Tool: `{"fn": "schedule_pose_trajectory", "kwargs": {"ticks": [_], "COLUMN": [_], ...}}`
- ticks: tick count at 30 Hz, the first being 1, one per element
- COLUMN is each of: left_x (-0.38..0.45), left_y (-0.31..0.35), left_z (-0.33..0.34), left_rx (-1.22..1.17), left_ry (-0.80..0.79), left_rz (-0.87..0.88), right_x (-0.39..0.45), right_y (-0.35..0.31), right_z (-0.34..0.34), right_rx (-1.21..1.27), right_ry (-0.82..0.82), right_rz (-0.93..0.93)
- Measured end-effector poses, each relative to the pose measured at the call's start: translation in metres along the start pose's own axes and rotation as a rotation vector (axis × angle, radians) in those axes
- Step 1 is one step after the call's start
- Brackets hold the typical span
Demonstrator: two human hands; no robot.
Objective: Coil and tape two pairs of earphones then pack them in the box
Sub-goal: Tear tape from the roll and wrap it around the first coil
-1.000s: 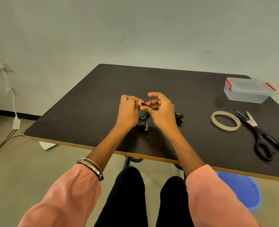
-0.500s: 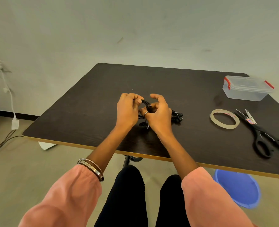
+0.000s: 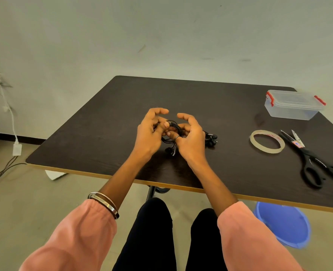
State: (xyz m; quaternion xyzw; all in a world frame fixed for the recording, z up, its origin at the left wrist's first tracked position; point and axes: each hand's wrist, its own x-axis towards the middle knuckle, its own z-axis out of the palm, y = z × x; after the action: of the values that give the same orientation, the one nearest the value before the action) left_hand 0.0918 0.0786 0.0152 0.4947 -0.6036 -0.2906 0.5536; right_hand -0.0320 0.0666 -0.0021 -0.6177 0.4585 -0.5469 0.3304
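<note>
Where the two hands meet above the middle of the dark surface [image 3: 103,122], a coil of black earphone cable [image 3: 173,130] is held between them: the left hand [image 3: 150,133] grips the coil's left side with curled fingers, its forefinger arched over the top, and the right hand [image 3: 191,137] pinches the right side, the forefinger likewise raised and a ring visible on one finger. Both grips are therefore narrow and closed on the cable. Below the coil, a short length with earbuds or a plug [image 3: 171,150] hangs down toward the surface; which it is cannot be told. Just to the right of the right hand, a second pair of black earphones [image 3: 210,140] lies on the surface, partly hidden by the hand. Farther right lies a roll of clear tape [image 3: 267,141], flat, and beside it black-handled scissors [image 3: 310,161] with the blades parted. At the far right corner stands a clear plastic box [image 3: 292,106], its lid on, with red clips. A blue plastic tub [image 3: 282,225] sits on the floor under the near right edge.
</note>
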Motion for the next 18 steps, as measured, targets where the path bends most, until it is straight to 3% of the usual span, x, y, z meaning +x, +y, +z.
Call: {"fn": "schedule_pose_trajectory", "kwargs": {"ticks": [11,18], "left_x": [0.0029,0.0011], "left_y": [-0.008,-0.0053], "left_z": [-0.0054,-0.0024], "left_rx": [-0.071,0.034], "left_ry": [-0.037,-0.061], "left_rz": [-0.061,-0.023], "right_x": [-0.0025,-0.0032], "right_y": [-0.0016,-0.004], "right_z": [-0.0021,-0.0006], "right_rx": [-0.066,-0.125], "right_ry": [0.061,0.1], "right_rz": [0.006,-0.029]}}
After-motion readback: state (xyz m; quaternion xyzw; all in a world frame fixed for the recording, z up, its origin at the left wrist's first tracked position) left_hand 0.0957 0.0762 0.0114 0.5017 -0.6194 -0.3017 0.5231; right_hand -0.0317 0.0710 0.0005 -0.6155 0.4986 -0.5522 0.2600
